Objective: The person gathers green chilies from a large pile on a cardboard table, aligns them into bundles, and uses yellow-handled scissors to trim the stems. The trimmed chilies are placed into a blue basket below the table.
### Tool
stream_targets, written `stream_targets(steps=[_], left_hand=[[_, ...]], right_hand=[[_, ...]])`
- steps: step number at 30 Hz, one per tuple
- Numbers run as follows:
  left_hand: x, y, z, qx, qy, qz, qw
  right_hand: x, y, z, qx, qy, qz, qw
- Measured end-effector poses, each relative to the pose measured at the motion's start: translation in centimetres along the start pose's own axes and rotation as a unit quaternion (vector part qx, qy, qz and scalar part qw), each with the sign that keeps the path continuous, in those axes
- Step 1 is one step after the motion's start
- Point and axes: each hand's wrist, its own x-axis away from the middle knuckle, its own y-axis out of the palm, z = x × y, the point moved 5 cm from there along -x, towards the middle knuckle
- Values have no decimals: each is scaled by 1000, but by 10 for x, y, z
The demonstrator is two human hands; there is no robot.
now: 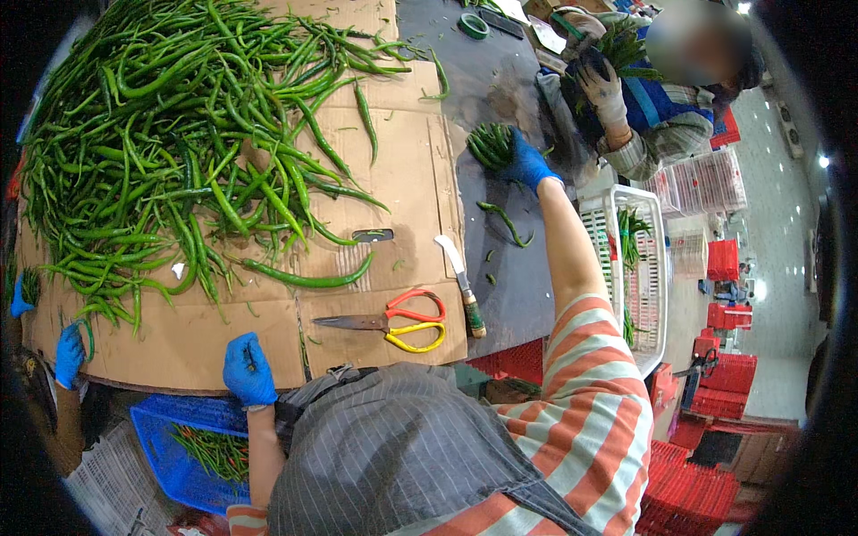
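Observation:
My right hand (pixel 529 164), in a blue glove, grips a bunch of green chili peppers (pixel 491 146) over the dark tabletop (pixel 499 301). My left hand (pixel 249 370), also blue-gloved, is curled closed at the cardboard's near edge, with nothing visible in it. A big heap of long green chilies (pixel 181 134) covers much of the flattened cardboard (pixel 395 174). Between my hands lie scissors (pixel 385 321) with one red and one yellow handle loop. Beside them is a knife (pixel 461 285) with a curved blade and green-and-wood handle. One curled chili (pixel 506 224) rests below my right hand.
A co-worker's gloved hand (pixel 603 90) is close at the right, near held chilies. At the left is another person's blue-gloved hand (pixel 69 355). A white crate (pixel 660 281) holding bundled chilies stands right; a blue crate (pixel 157 449) sits below the table edge. Green tape (pixel 473 26) lies farther back.

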Motion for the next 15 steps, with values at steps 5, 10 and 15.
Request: stream_targets(steps=[5,10,15], left_hand=[[1,-1,-3,20,4,0,1000],[0,1,-1,37,26,6,999],[1,0,-3,13,6,-3,1000]], right_hand=[[15,-18,-27,-27,49,-18,998],[9,-7,-9,-54,30,-31,998],[12,-7,-14,-107,27,-9,994]])
